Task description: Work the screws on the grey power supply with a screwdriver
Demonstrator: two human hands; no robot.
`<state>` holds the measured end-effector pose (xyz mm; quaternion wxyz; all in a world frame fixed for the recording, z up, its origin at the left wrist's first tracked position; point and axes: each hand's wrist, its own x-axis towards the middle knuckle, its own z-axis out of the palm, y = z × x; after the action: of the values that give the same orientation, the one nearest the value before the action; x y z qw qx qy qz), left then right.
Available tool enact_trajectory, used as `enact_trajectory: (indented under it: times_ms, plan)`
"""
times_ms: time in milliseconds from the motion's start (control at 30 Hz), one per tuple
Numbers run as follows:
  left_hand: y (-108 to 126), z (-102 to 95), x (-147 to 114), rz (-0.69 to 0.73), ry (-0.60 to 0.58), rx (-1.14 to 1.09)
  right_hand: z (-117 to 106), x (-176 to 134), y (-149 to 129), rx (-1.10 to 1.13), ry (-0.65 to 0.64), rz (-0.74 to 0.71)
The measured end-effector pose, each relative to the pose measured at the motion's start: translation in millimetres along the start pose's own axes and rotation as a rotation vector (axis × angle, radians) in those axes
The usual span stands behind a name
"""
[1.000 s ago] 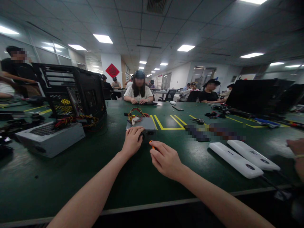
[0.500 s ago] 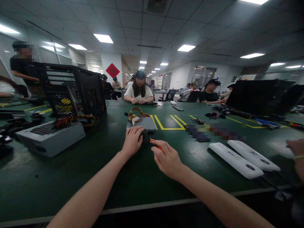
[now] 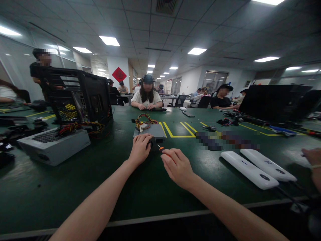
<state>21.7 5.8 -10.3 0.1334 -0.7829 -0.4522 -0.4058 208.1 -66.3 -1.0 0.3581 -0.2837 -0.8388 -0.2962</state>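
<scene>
Head view: right hand (image 3: 179, 165) pinches a screwdriver (image 3: 161, 149) beside a metal box (image 3: 158, 130) on the counter (image 3: 140, 194); left hand (image 3: 140, 147) bends fingers over the box, grip unclear; weak bracing could let it skid.

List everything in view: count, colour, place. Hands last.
table: 1, green, foreground
near power supply: 1, grey, centre
second power supply: 1, grey, left
cables: several, multicoloured, centre and left
screwdriver: 1, orange-black, centre
computer case: 1, black, left
white devices: 2, white, right
pixelated items: 2, dark and reddish, right
blue tool: 1, blue, right
black panels: unclear, black, right
loose parts: many, mostly dark, both sides
people: several, mixed tops, background
red sign: 1, red, background
ceiling lights: several, white, overhead
co-worker's hand: 1, bare, right edge
left hand: 1, bare, on near power supply
right hand: 1, bare, gripping screwdriver
</scene>
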Motion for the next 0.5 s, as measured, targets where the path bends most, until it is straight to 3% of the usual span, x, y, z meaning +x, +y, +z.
enact_trajectory:
  times_ms: [167, 500]
  plan:
    - [0.2, 0.2, -0.3, -0.001, -0.001, -0.008, 2.2, -1.4, 3.3, -0.049, 0.051, 0.028]
    - [0.2, -0.2, -0.1, -0.003, -0.003, -0.008, -6.5, 4.9, -4.8, 0.117, -0.097, -0.081]
